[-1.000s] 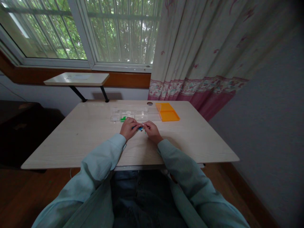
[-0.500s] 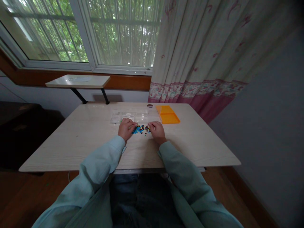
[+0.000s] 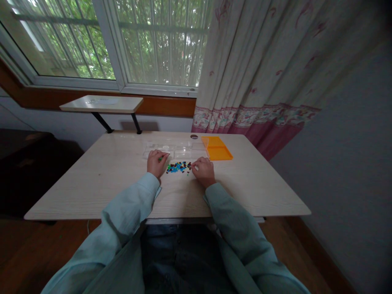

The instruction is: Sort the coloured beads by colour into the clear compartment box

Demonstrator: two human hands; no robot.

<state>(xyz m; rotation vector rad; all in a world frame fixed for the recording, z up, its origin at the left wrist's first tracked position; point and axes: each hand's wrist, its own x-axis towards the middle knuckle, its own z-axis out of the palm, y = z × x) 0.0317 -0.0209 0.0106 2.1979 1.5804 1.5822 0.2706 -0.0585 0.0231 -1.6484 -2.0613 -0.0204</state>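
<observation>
Two hands are laid on a pale wooden table (image 3: 101,179), well apart from each other, with a little heap between them. Far on the left, a small white shelf (image 3: 101,103) is fixed under the window (image 3: 92,41). Next, the left hand (image 3: 155,162) is rested on the table top, with its light blue sleeve (image 3: 128,212) pulled down to the wrist. Its fingers are curled and pointed at the clear box (image 3: 180,148), which is split into little square parts. A tiny green piece (image 3: 160,158) is seen right at those fingertips, by the near edge of the box; whether it is pinched cannot be told. Just to the right, the heap of tiny coloured pieces (image 3: 178,167), mostly blue, is spread on the table in front of the box. Its right edge is touched by the fingertips of the right hand (image 3: 203,171), which is curled with the knuckles up; whether a piece is held cannot be told. Further right, an orange lid (image 3: 217,148) is laid flat beside the clear box. A flowered curtain (image 3: 260,73) is hung behind it.
</observation>
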